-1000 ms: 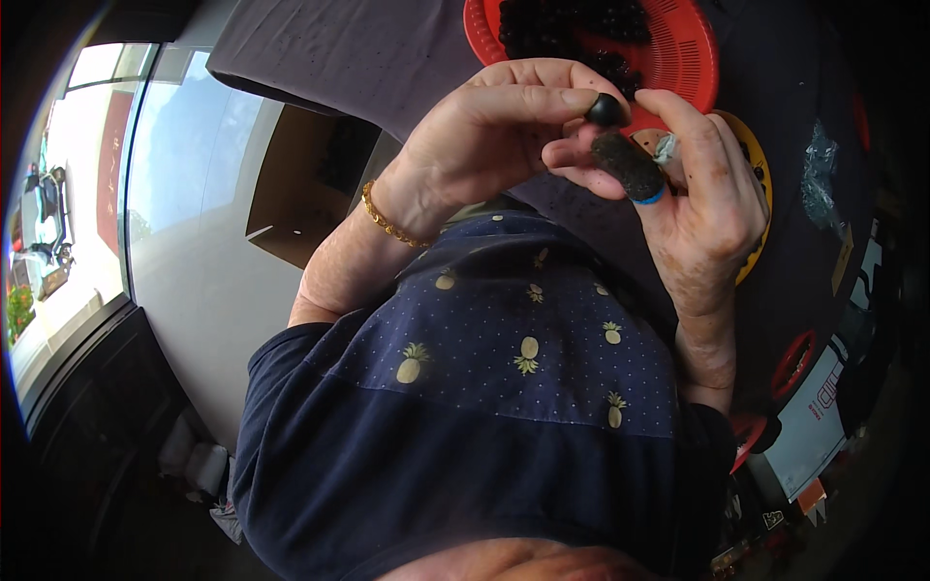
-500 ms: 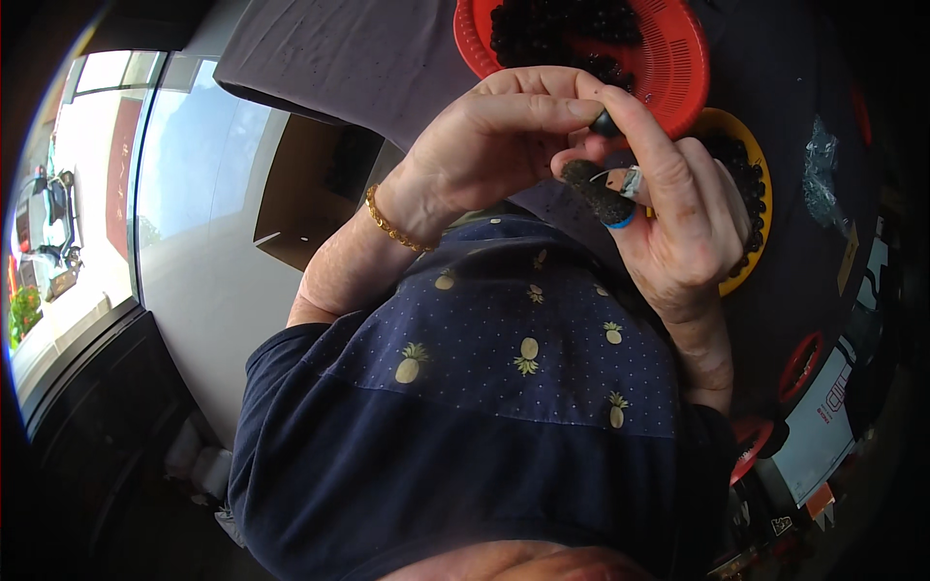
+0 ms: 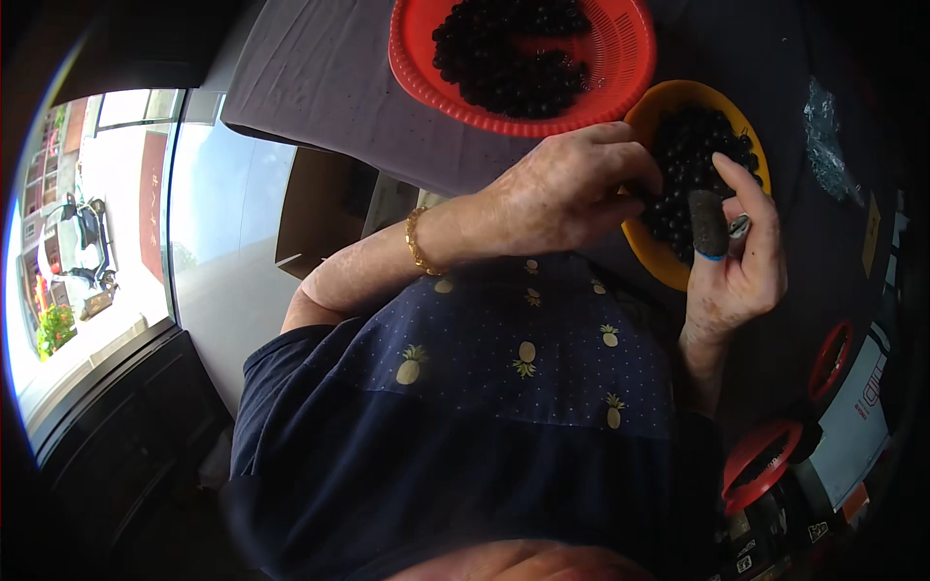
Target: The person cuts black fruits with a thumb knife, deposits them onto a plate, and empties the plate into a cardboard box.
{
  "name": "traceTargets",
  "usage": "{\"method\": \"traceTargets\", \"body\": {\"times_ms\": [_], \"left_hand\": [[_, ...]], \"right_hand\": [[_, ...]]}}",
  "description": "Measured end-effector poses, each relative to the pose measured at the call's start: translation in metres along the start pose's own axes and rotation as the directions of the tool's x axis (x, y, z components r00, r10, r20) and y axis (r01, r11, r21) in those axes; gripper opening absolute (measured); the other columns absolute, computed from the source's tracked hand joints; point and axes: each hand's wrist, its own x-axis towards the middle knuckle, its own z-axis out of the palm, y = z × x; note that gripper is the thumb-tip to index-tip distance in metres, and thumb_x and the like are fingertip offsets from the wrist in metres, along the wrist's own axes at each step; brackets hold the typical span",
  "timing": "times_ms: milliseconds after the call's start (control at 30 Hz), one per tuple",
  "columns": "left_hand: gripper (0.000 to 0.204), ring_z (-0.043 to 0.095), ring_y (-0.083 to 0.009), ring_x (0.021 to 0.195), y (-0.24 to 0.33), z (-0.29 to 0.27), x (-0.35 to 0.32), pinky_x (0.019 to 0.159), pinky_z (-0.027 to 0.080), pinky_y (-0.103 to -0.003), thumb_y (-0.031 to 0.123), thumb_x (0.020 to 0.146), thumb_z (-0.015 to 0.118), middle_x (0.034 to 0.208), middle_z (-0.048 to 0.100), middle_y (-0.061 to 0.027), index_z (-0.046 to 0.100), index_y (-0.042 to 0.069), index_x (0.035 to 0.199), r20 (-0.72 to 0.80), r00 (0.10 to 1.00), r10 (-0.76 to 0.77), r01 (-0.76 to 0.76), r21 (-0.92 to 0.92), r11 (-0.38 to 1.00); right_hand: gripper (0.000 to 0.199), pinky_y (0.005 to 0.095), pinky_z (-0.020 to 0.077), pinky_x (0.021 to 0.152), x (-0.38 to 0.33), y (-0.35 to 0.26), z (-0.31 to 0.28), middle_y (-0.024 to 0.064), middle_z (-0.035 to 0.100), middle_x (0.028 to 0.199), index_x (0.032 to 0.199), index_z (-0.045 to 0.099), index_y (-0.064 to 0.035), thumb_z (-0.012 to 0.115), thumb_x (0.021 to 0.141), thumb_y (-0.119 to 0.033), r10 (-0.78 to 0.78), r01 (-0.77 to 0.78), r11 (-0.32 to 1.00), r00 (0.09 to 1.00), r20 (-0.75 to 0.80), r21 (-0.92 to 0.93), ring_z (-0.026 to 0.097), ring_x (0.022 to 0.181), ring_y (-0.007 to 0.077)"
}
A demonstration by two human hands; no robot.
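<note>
My left hand (image 3: 586, 184), with a gold bracelet on its wrist, is at the left rim of a yellow basket (image 3: 764, 165) full of dark round fruits (image 3: 693, 136). Its fingers and thumb curl toward the basket; the dark gap between them hides what they hold, if anything. Over the basket's right side is my right hand (image 3: 741, 276). A dark, rough sleeve with a blue edge (image 3: 710, 225) covers its thumb. Between its bent fingers sits a small shiny metal blade (image 3: 739, 227), while the index finger points up.
A red basket (image 3: 523, 127) with more dark fruits stands behind the yellow one on a grey cloth (image 3: 320, 87). Crumpled clear plastic (image 3: 828, 145) lies at the far right. An open cardboard box (image 3: 320, 213) is at the left, and red-rimmed containers (image 3: 763, 467) are at the lower right.
My hands have parted. The left turned palm down and moved lower, beside the yellow basket; the right moved right and down. The dark fruit pinched between them is no longer visible there.
</note>
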Motion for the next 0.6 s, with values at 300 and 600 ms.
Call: {"method": "traceTargets", "body": {"times_ms": [300, 600], "left_hand": [[0.019, 0.059, -0.0196, 0.072, -0.015, 0.021, 0.025, 0.059, 0.051, -0.03, 0.003, 0.077, 0.064, 0.084, 0.053, -0.0081, 0.061, 0.004, 0.095, -0.123, 0.979, 0.165, -0.137, 0.212, 0.968], [0.016, 0.06, -0.014, 0.083, -0.092, -0.097, 0.037, 0.073, 0.051, -0.025, 0.007, 0.087, 0.055, 0.095, 0.061, -0.0052, 0.059, 0.002, 0.102, 0.271, 0.961, -0.047, -0.229, 0.882, 0.413]], "right_hand": [[0.021, 0.0169, 0.0357, 0.047, -0.015, 0.012, -0.002, 0.0071, 0.066, 0.094, 0.098, 0.061, 0.0052, 0.062, 0.083, -0.009, 0.034, -0.03, 0.997, 0.998, -0.052, 0.07, 0.048, 0.057, 0.0052], [0.021, 0.0158, 0.0327, 0.037, -0.013, 0.014, 0.013, 0.0072, 0.064, 0.085, 0.096, 0.06, 0.0062, 0.063, 0.076, 0.0, -0.044, 0.05, 0.986, 0.998, -0.038, 0.157, 0.045, 0.05, 0.006]]}}
